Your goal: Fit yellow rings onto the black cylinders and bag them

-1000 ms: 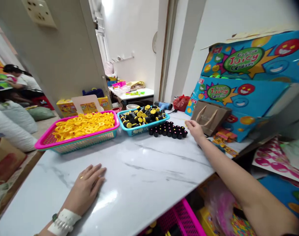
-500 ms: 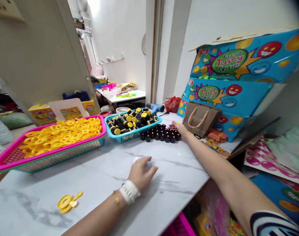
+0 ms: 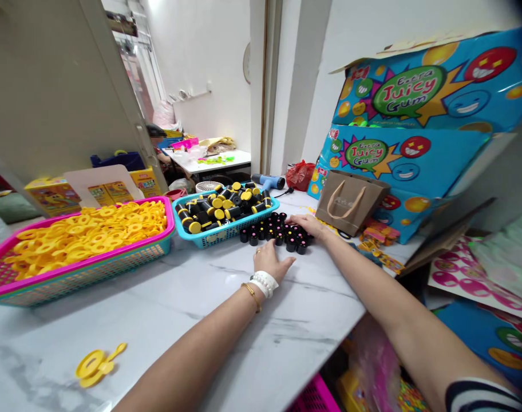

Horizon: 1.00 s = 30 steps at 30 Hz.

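Marbled counter (image 3: 201, 286) supports the blue basket (image 3: 218, 235), with the black pieces (image 3: 280, 234) clustered at its right end, bordered by the left hand (image 3: 271, 261), thumb spread and nothing visibly held, and the extended right hand (image 3: 309, 226), whose contact is partly hidden, leaving grip indeterminable.

A close-packed group of small black cylinders (image 3: 280, 239) is standing upright on the surface (image 3: 192, 297), lying between the left hand's fingers (image 3: 266, 248) and the right hand's fingers (image 3: 300, 219). Many of their tops are showing a small pink or yellow dot. The group is spreading in uneven rows, starting just beyond the left fingers and reaching the right fingers along its far right side. Two cylinders are standing to the right of the left fingers, at the near corner. Whether the left fingers are touching any is staying unclear.
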### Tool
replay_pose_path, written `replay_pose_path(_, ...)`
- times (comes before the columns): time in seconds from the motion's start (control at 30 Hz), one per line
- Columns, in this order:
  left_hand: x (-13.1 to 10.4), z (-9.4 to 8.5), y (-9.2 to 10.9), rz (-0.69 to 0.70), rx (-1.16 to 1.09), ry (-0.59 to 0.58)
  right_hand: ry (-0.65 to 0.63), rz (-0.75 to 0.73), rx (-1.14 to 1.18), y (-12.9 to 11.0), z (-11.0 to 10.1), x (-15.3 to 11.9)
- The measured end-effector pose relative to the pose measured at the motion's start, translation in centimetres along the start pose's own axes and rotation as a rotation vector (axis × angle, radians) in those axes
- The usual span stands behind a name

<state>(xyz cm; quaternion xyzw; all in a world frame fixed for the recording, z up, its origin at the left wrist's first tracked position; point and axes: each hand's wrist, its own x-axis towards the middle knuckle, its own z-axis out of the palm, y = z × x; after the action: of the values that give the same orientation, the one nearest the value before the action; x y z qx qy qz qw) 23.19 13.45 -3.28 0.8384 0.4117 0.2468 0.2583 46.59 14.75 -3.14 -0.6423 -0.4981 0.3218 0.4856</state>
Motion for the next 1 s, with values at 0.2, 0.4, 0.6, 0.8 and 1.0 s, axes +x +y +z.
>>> replay_pose_path(0.2, -0.5, 0.4, 0.3, 0.013, -0.012, 0.021, -0.078, -0.026, -0.059, -0.4, -0.1, -1.1)
replay_pose_path(0.4, -0.7, 0.6, 0.4, -0.019, -0.015, 0.092, -0.145, -0.063, -0.075, -1.0, 0.1, -1.9)
replay_pose_path(0.6, -0.8, 1.0, 0.9, -0.011, 0.011, 0.088, -0.142, -0.076, -0.077, -1.1, 0.5, -2.4)
replay_pose_path(0.8, -1.1, 1.0, 1.6, -0.062, 0.015, 0.106, -0.102, -0.039, -0.038, -1.0, 1.2, -3.5)
replay_pose_path(1.0, -1.5, 0.8, 1.8, -0.079, -0.011, 0.121, -0.063, -0.031, -0.025, -1.1, 1.9, -4.8)
